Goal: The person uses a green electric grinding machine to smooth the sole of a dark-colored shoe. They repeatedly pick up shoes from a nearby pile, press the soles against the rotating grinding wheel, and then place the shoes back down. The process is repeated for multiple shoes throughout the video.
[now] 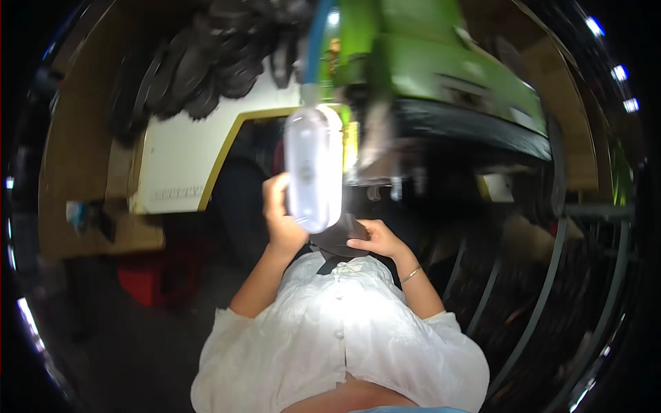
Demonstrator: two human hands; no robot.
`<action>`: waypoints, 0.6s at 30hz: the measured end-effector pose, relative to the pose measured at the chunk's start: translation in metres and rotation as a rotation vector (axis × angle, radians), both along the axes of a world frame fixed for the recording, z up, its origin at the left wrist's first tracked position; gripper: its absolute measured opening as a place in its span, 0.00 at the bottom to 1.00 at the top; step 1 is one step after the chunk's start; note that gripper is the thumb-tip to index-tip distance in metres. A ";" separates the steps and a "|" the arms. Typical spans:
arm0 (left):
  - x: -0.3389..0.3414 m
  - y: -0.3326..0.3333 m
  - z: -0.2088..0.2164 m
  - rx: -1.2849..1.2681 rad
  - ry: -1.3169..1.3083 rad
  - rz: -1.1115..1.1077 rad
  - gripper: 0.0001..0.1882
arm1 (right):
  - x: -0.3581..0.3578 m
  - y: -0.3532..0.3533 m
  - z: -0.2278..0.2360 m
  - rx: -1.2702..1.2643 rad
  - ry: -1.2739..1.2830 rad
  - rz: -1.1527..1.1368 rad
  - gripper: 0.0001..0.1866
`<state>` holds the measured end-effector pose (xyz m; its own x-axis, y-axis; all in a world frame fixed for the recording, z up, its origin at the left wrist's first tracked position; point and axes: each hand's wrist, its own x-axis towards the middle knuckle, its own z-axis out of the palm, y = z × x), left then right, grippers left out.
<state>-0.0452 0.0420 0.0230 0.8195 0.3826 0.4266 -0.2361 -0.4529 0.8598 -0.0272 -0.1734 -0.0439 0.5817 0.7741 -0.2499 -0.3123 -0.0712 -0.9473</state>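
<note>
In front of my body, my right hand (pixel 380 239) grips a dark shoe upper (pixel 339 241), its thumb lying on top of the piece. My left hand (pixel 281 219) is raised on the other side with its fingers curled. A bright white oval lamp (pixel 313 172) hides the fingertips of that hand and whatever they may hold. Part of the dark upper is behind the lamp too. Just beyond my hands stands a green machine (pixel 441 55), its middle blurred.
Many dark shoe pieces (pixel 206 65) are heaped on the white tabletop (pixel 175 155) at the far left. A red stool (pixel 148 279) sits low on the left. A rack with metal bars (pixel 544 303) stands to my right, holding dark items.
</note>
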 end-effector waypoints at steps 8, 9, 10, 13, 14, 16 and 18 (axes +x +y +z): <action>-0.008 -0.057 0.062 -0.307 0.249 -0.570 0.23 | -0.038 -0.025 -0.039 -0.247 -0.103 0.030 0.23; -0.002 -0.059 0.066 -0.315 0.269 -0.583 0.22 | -0.037 -0.022 -0.041 -0.196 -0.054 0.036 0.23; 0.004 -0.060 0.069 -0.319 0.292 -0.593 0.20 | -0.036 -0.015 -0.039 -0.184 -0.049 0.005 0.23; 0.015 -0.062 0.072 -0.296 0.343 -0.518 0.17 | -0.035 0.000 -0.030 -0.187 -0.068 -0.027 0.23; 0.017 -0.059 0.073 -0.274 0.361 -0.504 0.16 | -0.035 0.001 -0.029 -0.219 -0.101 0.003 0.23; 0.012 -0.056 0.070 -0.286 0.358 -0.473 0.16 | -0.037 0.000 -0.030 -0.303 -0.144 0.048 0.24; 0.008 -0.053 0.066 -0.306 0.341 -0.426 0.16 | -0.035 -0.004 -0.006 -0.361 -0.115 0.043 0.23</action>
<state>-0.0373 -0.0107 0.0893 0.9977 0.0560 0.0374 -0.0316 -0.1011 0.9944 -0.0622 -0.1779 -0.0494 0.5910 0.6723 -0.4459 -0.1948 -0.4175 -0.8876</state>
